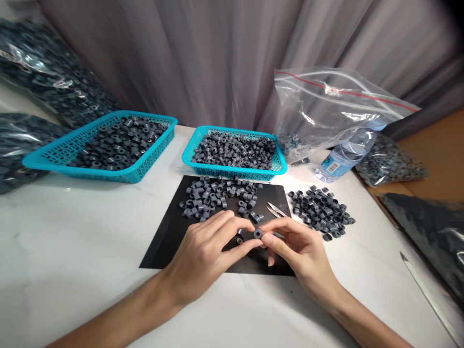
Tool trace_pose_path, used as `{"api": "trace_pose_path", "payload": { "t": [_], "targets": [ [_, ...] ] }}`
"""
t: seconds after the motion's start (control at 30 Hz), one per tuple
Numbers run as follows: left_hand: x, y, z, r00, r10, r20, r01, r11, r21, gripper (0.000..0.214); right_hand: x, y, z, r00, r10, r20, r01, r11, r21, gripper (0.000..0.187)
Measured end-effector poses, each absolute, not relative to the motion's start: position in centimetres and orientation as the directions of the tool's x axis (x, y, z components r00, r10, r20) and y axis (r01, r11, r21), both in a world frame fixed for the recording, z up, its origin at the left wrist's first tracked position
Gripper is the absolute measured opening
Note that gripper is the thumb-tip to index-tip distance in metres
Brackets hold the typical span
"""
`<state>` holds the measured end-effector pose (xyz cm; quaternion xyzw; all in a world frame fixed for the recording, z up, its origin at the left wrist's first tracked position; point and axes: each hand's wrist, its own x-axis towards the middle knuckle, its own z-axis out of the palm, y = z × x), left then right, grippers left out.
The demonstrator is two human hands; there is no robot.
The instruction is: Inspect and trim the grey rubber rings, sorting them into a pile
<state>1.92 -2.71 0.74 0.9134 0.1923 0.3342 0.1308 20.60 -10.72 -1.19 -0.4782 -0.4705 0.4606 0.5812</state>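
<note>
Between the fingertips of both hands is a small grey ring-shaped part (257, 234), its round hole facing me. My left hand (208, 246) pinches it from the left with thumb and forefinger. From the right, my right hand (295, 244) pinches it too, its other fingers curled below. Under the hands lies a black mat (163, 246). Loose grey parts (208, 193) are heaped on its far half, and a couple more sit just behind my left fingertips. Small metal snips (276, 209) rest near the mat's right edge, partly hidden by my right hand.
Two blue baskets (136, 175) (188, 157) of grey parts stand behind the mat. Right of it are a pile of grey parts (322, 210), a water bottle (344, 154) and a clear zip bag (319, 106). Filled bags (47, 67) stand at the left. A curtain (217, 58) hangs behind.
</note>
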Motion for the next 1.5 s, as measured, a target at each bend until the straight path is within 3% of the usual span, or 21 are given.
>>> {"api": "trace_pose_path", "payload": {
  "t": [0.17,0.87,1.5],
  "targets": [
    [1.9,-2.53,0.29,0.74,0.359,0.568,0.22,-0.928,0.3,0.011,20.66,-10.67,-1.4,0.136,0.987,0.084,-0.139,0.103,-0.985,0.012],
    [2.05,-2.74,0.44,0.712,0.538,0.451,0.258,-0.798,0.545,0.012,20.78,-10.77,-1.06,0.135,0.984,0.12,-0.11,0.135,-0.985,0.012],
    [1.8,-2.73,0.4,0.743,0.547,0.385,0.226,-0.748,0.624,0.025,20.6,-10.69,-1.42,0.1,0.99,0.097,-0.178,0.114,-0.977,0.024]
  ]
}}
